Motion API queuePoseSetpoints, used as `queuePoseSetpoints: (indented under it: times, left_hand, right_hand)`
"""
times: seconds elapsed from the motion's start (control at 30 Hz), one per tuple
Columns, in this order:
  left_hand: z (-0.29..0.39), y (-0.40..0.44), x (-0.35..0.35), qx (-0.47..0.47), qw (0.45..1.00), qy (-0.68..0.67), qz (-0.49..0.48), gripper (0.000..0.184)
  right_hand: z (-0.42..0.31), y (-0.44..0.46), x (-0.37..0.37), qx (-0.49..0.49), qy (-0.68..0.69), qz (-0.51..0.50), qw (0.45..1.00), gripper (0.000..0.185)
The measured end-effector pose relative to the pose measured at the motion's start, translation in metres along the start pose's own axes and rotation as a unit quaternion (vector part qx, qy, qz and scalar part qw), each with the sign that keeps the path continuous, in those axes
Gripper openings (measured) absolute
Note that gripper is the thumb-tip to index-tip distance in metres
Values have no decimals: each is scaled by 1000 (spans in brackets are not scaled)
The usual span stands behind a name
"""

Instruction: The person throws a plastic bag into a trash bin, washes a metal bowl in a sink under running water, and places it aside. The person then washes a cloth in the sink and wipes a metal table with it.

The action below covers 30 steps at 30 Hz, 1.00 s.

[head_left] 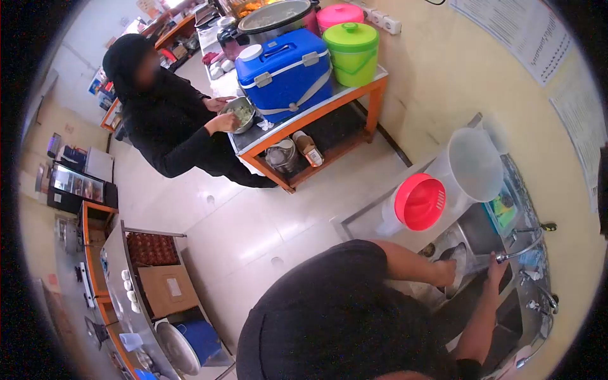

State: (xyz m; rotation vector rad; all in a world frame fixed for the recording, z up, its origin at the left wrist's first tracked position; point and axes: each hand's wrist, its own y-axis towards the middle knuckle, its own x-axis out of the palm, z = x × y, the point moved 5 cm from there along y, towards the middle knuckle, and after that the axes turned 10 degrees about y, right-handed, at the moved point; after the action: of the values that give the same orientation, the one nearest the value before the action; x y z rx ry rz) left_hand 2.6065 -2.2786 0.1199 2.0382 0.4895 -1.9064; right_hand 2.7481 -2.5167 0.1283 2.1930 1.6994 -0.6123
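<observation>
At the sink (479, 227) on the right, my left hand (445, 272) is closed on the near rim of a metal bowl (457, 244); some of its fingers are hidden inside. My right hand (497, 271) is closed at the tip of the curved faucet spout (522, 253). A pale streak, apparently water, runs from the spout towards the bowl. Beside the sink, a red-rimmed plastic container (420, 201) stands next to a large translucent bucket (475, 166).
A co-worker (168, 114) in black stirs a bowl (240, 116) at an orange-framed table (320, 117). On it stand a blue cooler (285, 73) and a green lidded bucket (352, 54). Behind me, a metal shelf holds a cardboard box (168, 289) and a large round lid (177, 348).
</observation>
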Motion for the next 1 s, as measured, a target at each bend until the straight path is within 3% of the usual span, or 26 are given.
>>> queuePoseSetpoints:
  times: [0.03, 0.1, 0.2, 0.23, 0.33, 0.43, 0.53, 0.67, 0.73, 0.87, 0.93, 0.97, 1.0]
  left_hand:
    - [3, -1, -1, 13, 998, 53, 13, 18]
    - [4, -3, 12, -5, 999, 50, 15, 15]
    - [13, -11, 12, -4, 998, 61, 15, 14]
    - [11, -13, 8, 7, 997, 76, 15, 14]
    - [12, -10, 17, 3, 999, 40, 10, 14]
    - [11, -10, 15, -19, 998, 37, 46, 13]
    - [8, -13, 2, -10, 995, 51, 90, 10]
    - [8, -7, 0, -23, 997, 23, 68, 10]
    - [-4, -8, -9, -56, 995, -45, 65, 10]
    - [-23, -13, -19, -55, 971, -189, 139, 18]
    - [-37, -13, -11, -96, 910, -364, 175, 30]
    - [-44, -12, -6, -121, 875, -449, 135, 37]
    - [-49, -11, -5, -120, 874, -451, 137, 37]
  right_hand:
    - [3, 1, 0, 0, -1, 0, 1000, 73]
    - [-63, -35, 14, 8, 161, 9, 987, 74]
    - [-34, -33, -1, 12, 45, 6, 999, 73]
    - [-7, -21, -7, 14, 79, 22, 997, 67]
    - [-45, -36, -11, 11, 169, -1, 985, 65]
    - [-33, -44, -32, 22, 85, 4, 996, 65]
    - [-36, -52, -35, 53, 100, 2, 994, 69]
    - [-14, -45, -42, 21, 113, -7, 993, 73]
    - [30, -22, -50, -20, 9, -5, 1000, 77]
    - [-43, -78, -17, 21, 46, 29, 998, 67]
    - [-47, -107, -3, -18, 86, 83, 993, 64]
    - [-33, -120, 5, -32, 108, 16, 994, 59]
    - [-29, -135, 11, -47, 130, -52, 989, 55]
